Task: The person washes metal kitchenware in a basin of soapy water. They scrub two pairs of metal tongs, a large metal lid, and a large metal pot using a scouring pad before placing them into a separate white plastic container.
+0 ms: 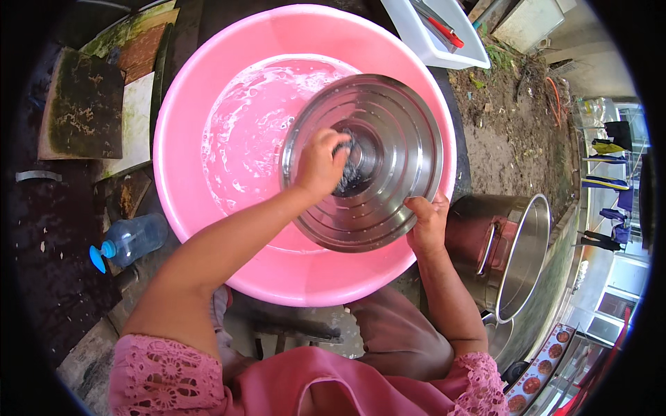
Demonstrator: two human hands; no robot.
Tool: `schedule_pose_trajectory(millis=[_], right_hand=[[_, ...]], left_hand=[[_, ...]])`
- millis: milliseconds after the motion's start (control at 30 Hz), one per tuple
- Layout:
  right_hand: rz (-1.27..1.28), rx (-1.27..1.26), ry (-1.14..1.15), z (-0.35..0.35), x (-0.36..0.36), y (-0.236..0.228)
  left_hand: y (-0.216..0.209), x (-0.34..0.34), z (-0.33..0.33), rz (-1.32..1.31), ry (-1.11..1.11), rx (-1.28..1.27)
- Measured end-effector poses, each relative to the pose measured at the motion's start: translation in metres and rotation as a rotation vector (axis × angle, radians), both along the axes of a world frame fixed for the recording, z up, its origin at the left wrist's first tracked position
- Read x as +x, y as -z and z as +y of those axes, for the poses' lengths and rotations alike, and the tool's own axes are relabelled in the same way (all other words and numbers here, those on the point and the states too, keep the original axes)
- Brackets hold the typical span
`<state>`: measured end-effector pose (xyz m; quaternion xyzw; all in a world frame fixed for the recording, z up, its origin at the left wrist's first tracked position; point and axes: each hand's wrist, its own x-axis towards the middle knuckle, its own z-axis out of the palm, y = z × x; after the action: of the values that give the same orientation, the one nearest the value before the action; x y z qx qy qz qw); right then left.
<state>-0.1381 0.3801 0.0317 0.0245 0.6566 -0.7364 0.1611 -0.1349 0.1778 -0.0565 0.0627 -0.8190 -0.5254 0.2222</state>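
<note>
A round steel pot lid (409, 149) with ringed steps is tilted over a large pink basin (184, 159) of soapy water. My right hand (429, 216) grips the lid's lower right rim, thumb on the face and the other fingers mostly behind it. Near the lid's middle, my left hand (321, 163) is closed around a grey, wiry scouring pad (349, 163) pressed against the metal. The hand partly covers the pad. Suds and bubbles float on the water left of the lid.
Right of the basin, a tall steel pot (479, 236) lies on its side. A white plastic tub (444, 52) holding a red-handled tool stands at the top. A clear bottle (139, 239) with a blue top lies at left. A mossy board (80, 104) is beyond it.
</note>
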Motion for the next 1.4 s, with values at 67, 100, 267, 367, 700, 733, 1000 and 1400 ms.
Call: schedule_pose_trajectory(millis=[67, 100, 267, 367, 700, 733, 1000, 1400], right_hand=[[0.000, 0.009, 0.035, 0.003, -0.001, 0.000], [-0.013, -0.002, 0.032, 0.006, -0.001, 0.000], [-0.003, -0.024, 0.019, 0.006, 0.002, 0.007], [-0.043, -0.044, 0.012, 0.007, -0.003, 0.007], [-0.042, -0.052, -0.019, -0.001, -0.007, 0.008], [-0.035, -0.048, -0.011, 0.000, -0.004, 0.015], [-0.065, -0.013, 0.073, -0.003, -0.011, 0.020], [-0.347, 0.692, 0.013, -0.017, -0.025, 0.114]], left_hand=[[0.004, 0.019, 0.007, -0.041, 0.141, 0.079], [0.005, 0.028, 0.009, -0.065, 0.210, 0.118], [0.009, -0.003, 0.006, 0.015, 0.105, 0.135], [-0.005, 0.013, 0.019, 0.116, 0.222, 0.057], [-0.001, 0.015, 0.000, 0.010, 0.191, -0.003], [0.001, 0.021, -0.002, 0.011, 0.281, -0.043], [0.044, 0.021, -0.047, -0.423, 0.005, 0.256], [0.025, 0.015, -0.097, -0.496, -0.219, 0.627]])
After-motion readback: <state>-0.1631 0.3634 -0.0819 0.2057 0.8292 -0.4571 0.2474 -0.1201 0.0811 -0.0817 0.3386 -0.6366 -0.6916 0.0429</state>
